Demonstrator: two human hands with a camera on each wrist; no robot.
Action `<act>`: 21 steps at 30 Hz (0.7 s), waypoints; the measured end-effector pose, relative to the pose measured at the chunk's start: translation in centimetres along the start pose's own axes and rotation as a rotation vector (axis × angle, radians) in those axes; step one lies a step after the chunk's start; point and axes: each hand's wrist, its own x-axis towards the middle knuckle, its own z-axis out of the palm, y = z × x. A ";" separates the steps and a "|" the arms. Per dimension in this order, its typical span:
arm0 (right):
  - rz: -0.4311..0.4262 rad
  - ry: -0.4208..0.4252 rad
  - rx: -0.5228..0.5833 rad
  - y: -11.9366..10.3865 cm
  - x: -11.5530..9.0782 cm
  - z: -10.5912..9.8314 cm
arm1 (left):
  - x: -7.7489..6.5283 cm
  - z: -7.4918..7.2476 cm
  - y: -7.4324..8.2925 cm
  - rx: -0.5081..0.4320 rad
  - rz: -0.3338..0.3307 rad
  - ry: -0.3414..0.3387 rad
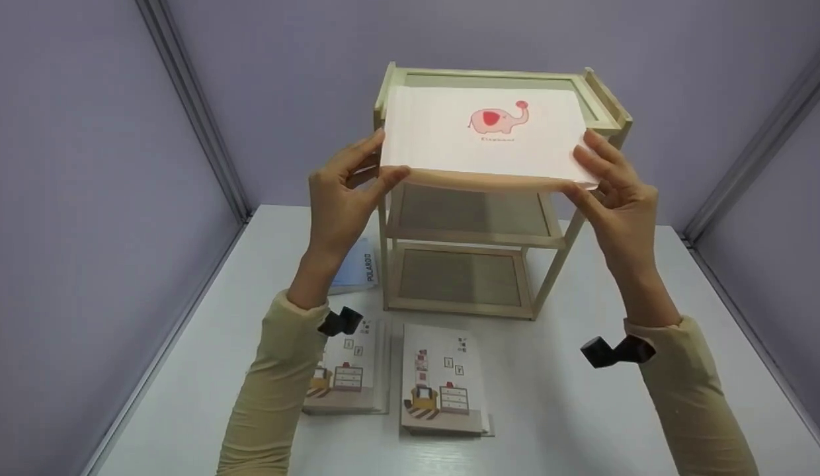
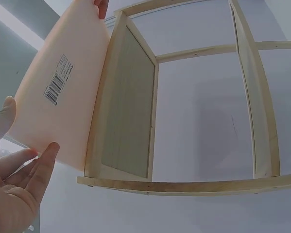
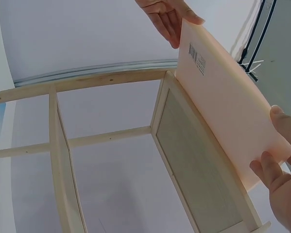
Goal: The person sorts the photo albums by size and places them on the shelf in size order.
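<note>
A thin book [image 1: 443,129] with a pink elephant on its white cover is held level over the top tier of a wooden shelf rack [image 1: 476,311]. My left hand [image 1: 344,188] pinches its near left corner, thumb at the near edge. At the near right corner, my right hand [image 1: 623,198] pinches it the same way. The book's pale pink underside [image 2: 75,87], with a barcode, shows in the left wrist view. In the right wrist view the book [image 3: 223,102] lies close along the rack's top panel [image 3: 198,160]; whether it touches cannot be told.
Two similar illustrated books [image 1: 443,383] lie on the white table [image 1: 549,410] in front of the rack, the left book [image 1: 347,377] partly behind my sleeve. A blue POLAROID book [image 1: 357,268] lies left of the rack. Grey-purple walls [image 1: 92,198] enclose the table.
</note>
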 end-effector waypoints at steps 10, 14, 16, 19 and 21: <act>0.016 -0.082 0.034 0.1 0.2 -0.4 | 0.2 0.1 -1.7 0.048 0.094 0.008; -0.011 -0.075 0.001 0.3 0.4 -0.3 | 0.4 0.0 -1.6 0.122 0.104 0.017; -0.022 -0.067 -0.021 0.3 0.5 -0.3 | 0.5 0.0 -1.7 0.168 0.103 0.022; -0.024 -0.055 -0.030 0.3 0.7 -0.1 | 0.6 0.0 -1.7 0.220 0.100 0.025; -0.022 -0.046 -0.024 0.4 0.7 -0.1 | 0.7 0.0 -1.8 0.233 0.106 0.028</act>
